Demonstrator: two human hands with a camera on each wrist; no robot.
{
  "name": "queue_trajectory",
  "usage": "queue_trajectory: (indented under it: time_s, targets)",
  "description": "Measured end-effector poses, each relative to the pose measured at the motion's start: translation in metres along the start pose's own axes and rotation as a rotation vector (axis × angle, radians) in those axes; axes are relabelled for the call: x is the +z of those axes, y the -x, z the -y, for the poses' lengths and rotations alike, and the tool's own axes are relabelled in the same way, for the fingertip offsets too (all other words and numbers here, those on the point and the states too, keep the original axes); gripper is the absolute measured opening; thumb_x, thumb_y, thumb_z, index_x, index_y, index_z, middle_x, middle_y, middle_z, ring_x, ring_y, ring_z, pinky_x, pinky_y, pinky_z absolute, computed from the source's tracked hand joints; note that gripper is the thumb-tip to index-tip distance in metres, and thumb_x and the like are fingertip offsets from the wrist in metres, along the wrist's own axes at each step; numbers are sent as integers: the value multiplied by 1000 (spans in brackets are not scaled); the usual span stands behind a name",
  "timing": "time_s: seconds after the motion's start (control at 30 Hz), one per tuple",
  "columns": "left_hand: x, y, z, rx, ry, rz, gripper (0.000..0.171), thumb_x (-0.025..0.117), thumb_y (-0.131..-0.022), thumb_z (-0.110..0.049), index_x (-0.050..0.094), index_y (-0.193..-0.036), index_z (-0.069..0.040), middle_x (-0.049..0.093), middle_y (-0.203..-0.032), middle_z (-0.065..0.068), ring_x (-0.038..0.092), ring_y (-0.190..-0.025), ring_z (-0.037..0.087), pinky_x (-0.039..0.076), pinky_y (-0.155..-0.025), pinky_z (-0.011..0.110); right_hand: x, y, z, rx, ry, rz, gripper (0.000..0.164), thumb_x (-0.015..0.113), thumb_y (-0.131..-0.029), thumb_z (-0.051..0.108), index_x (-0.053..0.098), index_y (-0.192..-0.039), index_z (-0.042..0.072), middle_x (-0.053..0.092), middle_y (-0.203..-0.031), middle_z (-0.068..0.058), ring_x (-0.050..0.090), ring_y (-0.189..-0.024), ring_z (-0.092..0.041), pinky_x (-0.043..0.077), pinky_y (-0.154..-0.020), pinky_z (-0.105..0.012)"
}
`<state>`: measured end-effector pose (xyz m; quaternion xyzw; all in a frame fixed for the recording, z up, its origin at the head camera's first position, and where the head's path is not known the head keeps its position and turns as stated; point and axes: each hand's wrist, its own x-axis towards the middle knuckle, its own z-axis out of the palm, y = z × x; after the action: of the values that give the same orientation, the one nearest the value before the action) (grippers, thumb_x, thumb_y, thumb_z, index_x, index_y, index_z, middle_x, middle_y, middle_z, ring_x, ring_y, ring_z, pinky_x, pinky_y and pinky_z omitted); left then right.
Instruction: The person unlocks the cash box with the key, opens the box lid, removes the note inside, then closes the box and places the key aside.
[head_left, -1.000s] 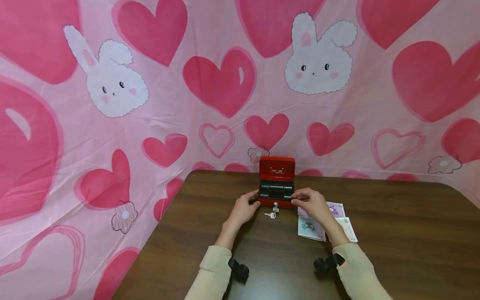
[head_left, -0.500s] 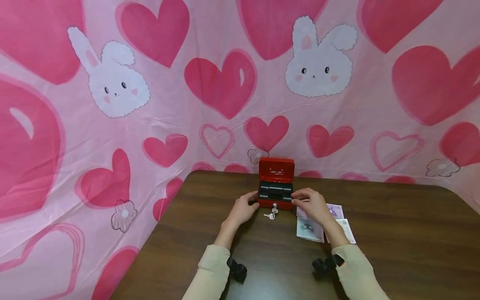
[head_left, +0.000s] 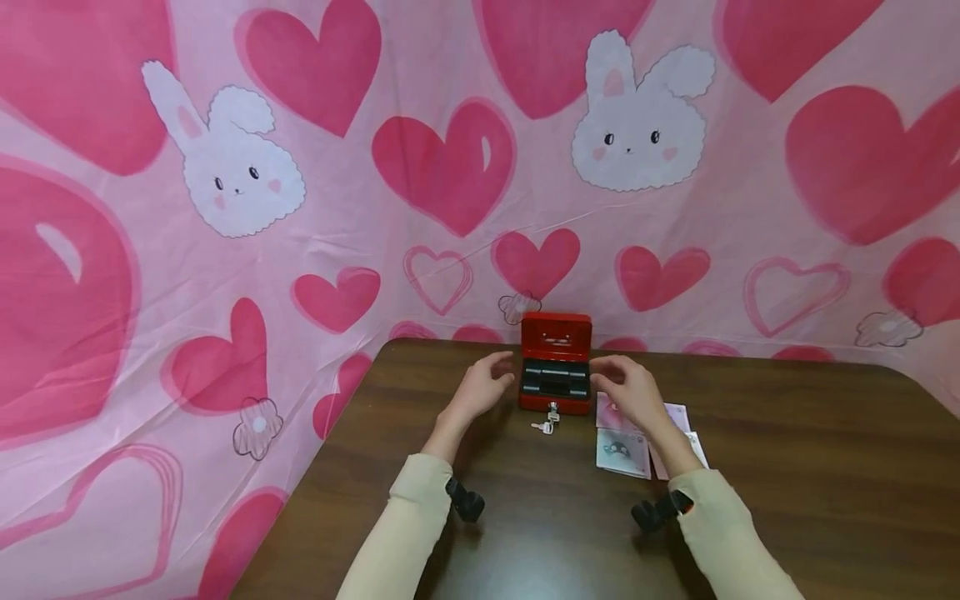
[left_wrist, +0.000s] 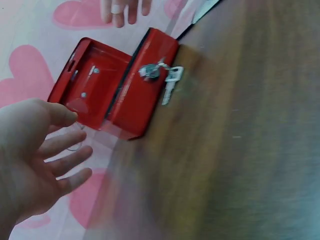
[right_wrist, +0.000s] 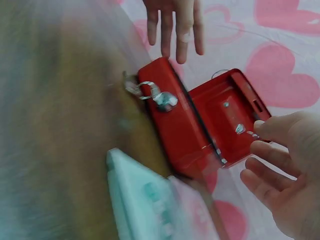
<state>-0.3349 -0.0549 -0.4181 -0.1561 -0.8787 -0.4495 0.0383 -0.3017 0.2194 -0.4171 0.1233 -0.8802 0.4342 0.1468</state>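
Observation:
A red cash box (head_left: pixel 556 405) stands on the table with its lid (head_left: pixel 556 337) raised and a black inner tray (head_left: pixel 556 379) showing. Two keys on a ring (head_left: pixel 546 427) hang at its front lock, one of them in it. My left hand (head_left: pixel 480 390) is just left of the box, apart from it, with fingers loosely spread. Right of the box, my right hand (head_left: pixel 630 392) has relaxed fingers close to its side; whether they touch is unclear. In the wrist views, the left hand (left_wrist: pixel 37 155) and right hand (right_wrist: pixel 285 175) hold nothing, their fingers near the lid.
Several colourful play banknotes (head_left: pixel 622 454) lie in stacks right of the box, partly under the right forearm. A pink cloth (head_left: pixel 442 67) with hearts and rabbits hangs behind the brown wooden table (head_left: pixel 795 450).
Both hands have left the lower sides of the box and moved up and back toward the lid. The left hand has come away from the box. The box stays in place, lid raised.

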Motion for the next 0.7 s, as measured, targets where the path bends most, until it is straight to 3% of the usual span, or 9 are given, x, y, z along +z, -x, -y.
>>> queue_trajectory:
  time_s: [0.23,0.33,0.5,0.7]
  targets:
    - [-12,-16,-13,85,-29,-10,48,59,-97,-14,51,-145,-8,61,-137,14,59,-125,31,45,-108,46,-12,-23,12,-58,-1,-25,36,62,-97,16,61,-128,-3,64,-125,-24,60,-114,-40,48,-100,-56]
    - [-11,-23,-21,81,-40,-6,51,59,-97,-14,49,-146,-11,58,-142,13,57,-128,31,44,-110,46,-21,-30,10,-61,-8,-27,37,61,-97,15,59,-130,-4,63,-126,-25,59,-116,-42,47,-102,-56]
    - [-1,-39,-34,81,-87,64,56,59,-97,-18,43,-150,-15,53,-147,11,55,-131,28,44,-111,43,-34,-35,5,-23,10,6,41,58,-98,14,54,-136,-3,59,-132,-27,56,-120,-43,47,-102,-58]
    - [-5,-46,-38,30,-124,80,64,59,-98,-18,32,-156,-15,48,-151,12,51,-135,27,41,-113,43,-25,-48,15,1,29,88,54,60,-97,18,44,-146,1,50,-145,-26,50,-129,-45,46,-102,-57]
